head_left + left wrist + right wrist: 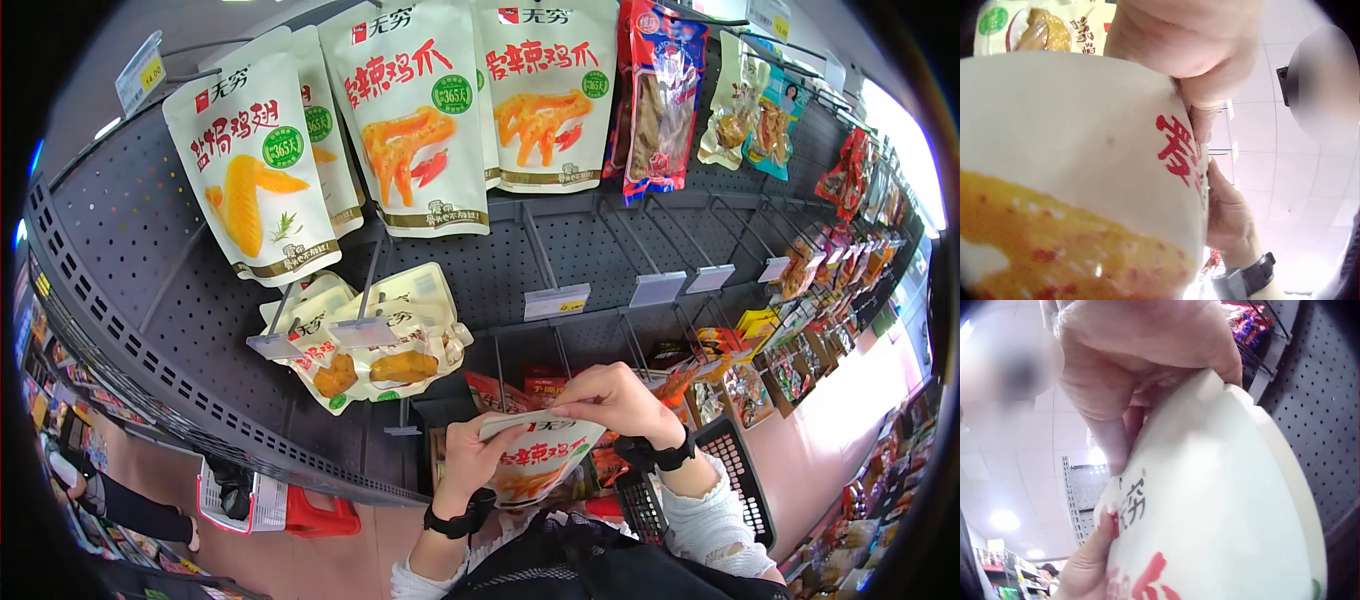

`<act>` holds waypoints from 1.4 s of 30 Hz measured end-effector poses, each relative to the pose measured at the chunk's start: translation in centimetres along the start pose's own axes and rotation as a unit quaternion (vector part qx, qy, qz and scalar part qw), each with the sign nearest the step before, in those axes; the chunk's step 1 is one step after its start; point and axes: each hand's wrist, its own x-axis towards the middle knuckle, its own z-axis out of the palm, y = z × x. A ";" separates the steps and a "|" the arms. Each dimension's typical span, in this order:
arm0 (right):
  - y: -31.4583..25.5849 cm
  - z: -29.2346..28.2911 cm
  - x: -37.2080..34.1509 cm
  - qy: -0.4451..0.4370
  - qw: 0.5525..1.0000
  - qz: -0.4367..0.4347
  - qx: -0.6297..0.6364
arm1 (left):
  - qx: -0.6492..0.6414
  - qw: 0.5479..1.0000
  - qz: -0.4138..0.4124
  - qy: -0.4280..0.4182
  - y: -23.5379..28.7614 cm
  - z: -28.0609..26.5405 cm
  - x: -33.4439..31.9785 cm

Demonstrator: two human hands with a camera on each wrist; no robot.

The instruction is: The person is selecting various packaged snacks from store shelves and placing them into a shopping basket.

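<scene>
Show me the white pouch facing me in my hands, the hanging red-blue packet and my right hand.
White pouch (546, 457): head view, on its printed front.
Red-blue packet (662, 108): head view, on its clear window.
Right hand (625, 402): head view, on its back.

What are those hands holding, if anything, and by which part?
A small stack of pale snack pouches, held by the top: the left hand grips the upper left corner, while the right hand pinches the top edge.

Floor (850, 405): we see white glare, right.
Lamps (1005, 520): we catch washed-out glow.
Pack (1072, 112): we find it slightly soft.
Head view: edges bowed, corners black.
</scene>
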 end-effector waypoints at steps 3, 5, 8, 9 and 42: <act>0.4 -0.3 0.0 -0.023 0.997 0.030 0.062 | 0.052 0.998 0.026 -0.021 0.1 -0.3 0.4; 0.8 -0.7 0.2 0.012 0.997 0.038 0.060 | 0.203 0.961 0.189 0.013 0.4 -0.1 1.0; 0.6 -1.9 0.9 0.027 0.991 0.101 0.080 | 0.275 0.940 0.188 0.075 1.2 -0.7 0.7; 0.5 -2.4 1.1 0.033 0.981 0.160 0.102 | 0.274 0.940 0.191 0.074 1.7 -1.0 0.6; 5.6 -2.6 8.1 0.288 0.942 -0.170 -0.015 | 0.042 0.982 0.173 0.058 -1.0 -1.6 7.6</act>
